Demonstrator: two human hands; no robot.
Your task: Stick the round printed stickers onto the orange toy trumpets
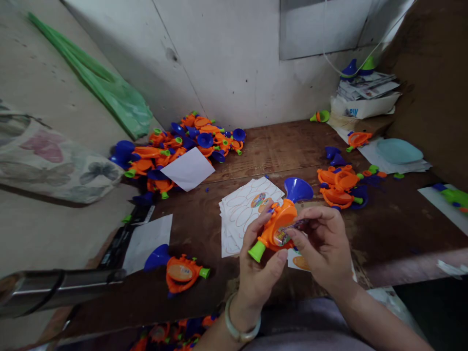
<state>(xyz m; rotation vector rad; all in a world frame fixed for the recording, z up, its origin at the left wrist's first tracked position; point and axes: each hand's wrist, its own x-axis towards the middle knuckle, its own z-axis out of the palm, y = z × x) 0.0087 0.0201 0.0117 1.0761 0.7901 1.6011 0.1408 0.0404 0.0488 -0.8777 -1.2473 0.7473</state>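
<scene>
My left hand (256, 273) is wrapped round an orange toy trumpet (280, 219) with a blue bell and a lime-green mouthpiece. Between the thumb and fingertips of my right hand (325, 243) is a printed sticker (285, 234), partly against the trumpet's flat side, its far edge hidden by the fingers. Below the trumpet lie sticker sheets (237, 209) with rows of oval outlines and a few printed ovals left on them. Another toy trumpet (181, 273), with an oval sticker on its side, lies to the left of my left hand.
A heap of toy trumpets (204, 129) rests against the wall, with a white paper (188, 169) on it. More orange trumpets (340, 180) lie at right, near a pale blue dish (398, 151). A metal cylinder (62, 290) juts in at lower left. A green bag (95, 80) hangs at left.
</scene>
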